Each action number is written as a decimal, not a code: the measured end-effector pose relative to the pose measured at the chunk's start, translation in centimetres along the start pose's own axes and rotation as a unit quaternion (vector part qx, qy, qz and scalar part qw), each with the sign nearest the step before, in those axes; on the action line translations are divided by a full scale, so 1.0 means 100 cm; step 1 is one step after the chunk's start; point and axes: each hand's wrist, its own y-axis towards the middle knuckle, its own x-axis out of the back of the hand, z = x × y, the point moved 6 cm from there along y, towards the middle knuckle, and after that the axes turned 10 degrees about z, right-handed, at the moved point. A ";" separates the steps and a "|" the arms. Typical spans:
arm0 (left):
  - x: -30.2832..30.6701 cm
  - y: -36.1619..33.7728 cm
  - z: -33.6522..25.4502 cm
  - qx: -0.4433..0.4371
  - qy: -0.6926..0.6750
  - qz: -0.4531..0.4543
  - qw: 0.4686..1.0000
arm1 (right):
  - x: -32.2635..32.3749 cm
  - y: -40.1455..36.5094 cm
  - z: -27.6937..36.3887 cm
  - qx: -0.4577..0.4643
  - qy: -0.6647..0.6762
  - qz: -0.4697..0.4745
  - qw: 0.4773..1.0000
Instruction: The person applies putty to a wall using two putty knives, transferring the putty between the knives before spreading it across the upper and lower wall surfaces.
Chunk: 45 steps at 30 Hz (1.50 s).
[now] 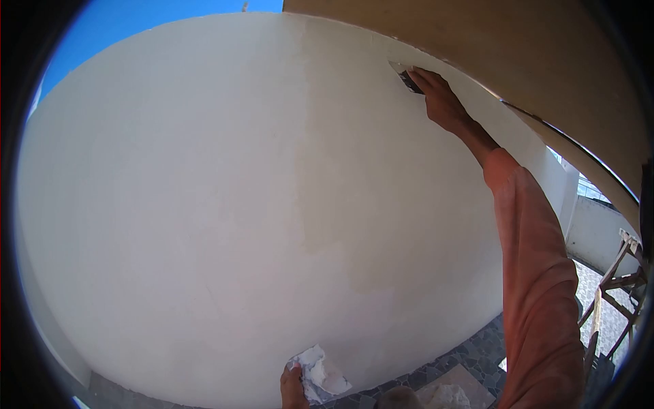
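Matt plaster, lumpy filler, cloth and bare wood.

The wall (204, 204) looked like smooth, matt white plaster, with a creamier, duller patch right of the middle. The putty knife (403, 73) in the right hand (439, 99) had a dark, dull blade smeared white. The white filler (320, 378) in the left hand (293, 388) was lumpy and pasty. The sleeve (538, 286) was matt orange cloth, the overhang (490, 48) at the far right flat tan, the floor (477, 347) rough stone mosaic, and the frame (616, 279) at the right bare wood.

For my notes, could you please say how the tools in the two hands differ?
The scraper in the right hand is raised to the top of the wall; the white-caked tool in the left hand is held low. The scraper is dark-handled; the white-caked tool is covered in white. Both are gripped.
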 end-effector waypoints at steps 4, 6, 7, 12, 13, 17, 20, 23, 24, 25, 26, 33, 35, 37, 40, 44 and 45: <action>0.006 0.003 0.005 0.008 0.004 0.007 1.000 | 0.009 0.002 -0.020 -0.048 -0.019 -0.049 0.997; 0.006 0.004 0.006 0.003 0.007 0.009 1.000 | 0.011 0.012 -0.025 -0.032 -0.031 -0.066 0.997; 0.005 0.004 0.006 0.000 0.008 0.011 1.000 | 0.012 0.017 -0.026 -0.023 -0.037 -0.074 0.996; -0.004 -0.005 -0.006 0.016 0.099 -0.030 0.994 | 0.000 0.035 -0.022 -0.066 -0.018 -0.038 0.997; -0.007 -0.008 -0.011 0.022 0.145 -0.044 0.988 | -0.003 0.033 -0.020 -0.072 -0.014 -0.026 0.997; -0.006 -0.009 -0.012 0.033 0.152 -0.047 0.987 | 0.003 0.003 0.005 -0.016 0.032 0.020 0.999; -0.011 -0.010 -0.013 0.038 0.137 -0.031 0.989 | 0.021 0.015 0.022 -0.013 0.023 0.020 0.999; -0.009 -0.010 -0.009 0.040 0.126 -0.015 0.991 | 0.020 0.038 0.019 -0.001 -0.020 -0.030 0.999; -0.007 -0.010 -0.009 0.032 0.141 -0.018 0.989 | 0.021 0.048 0.019 0.006 -0.041 -0.051 0.998; -0.006 -0.009 -0.009 0.025 0.155 -0.021 0.987 | 0.019 0.054 0.017 -0.004 -0.044 -0.051 0.998; -0.007 -0.009 -0.010 0.020 0.153 -0.022 0.988 | 0.016 0.059 0.015 -0.014 -0.048 -0.050 0.997; -0.017 -0.012 -0.016 0.018 0.126 -0.014 0.992 | -0.003 0.076 0.001 -0.022 -0.054 -0.047 0.997; -0.016 -0.012 -0.013 0.014 0.083 -0.011 0.996 | -0.003 0.072 0.007 -0.004 -0.063 -0.056 0.996; -0.012 -0.006 -0.007 0.004 0.005 -0.005 1.000 | -0.006 0.065 0.014 0.003 -0.073 -0.063 0.995; -0.011 -0.007 -0.006 0.024 0.005 -0.013 1.000 | -0.009 0.050 0.035 0.018 -0.086 -0.072 0.994; -0.011 -0.006 -0.006 0.010 0.009 -0.002 1.000 | 0.007 0.024 0.060 0.082 -0.040 -0.032 0.995; -0.012 -0.006 -0.007 0.008 0.006 -0.004 1.000 | 0.016 0.024 0.064 0.094 -0.038 -0.038 0.994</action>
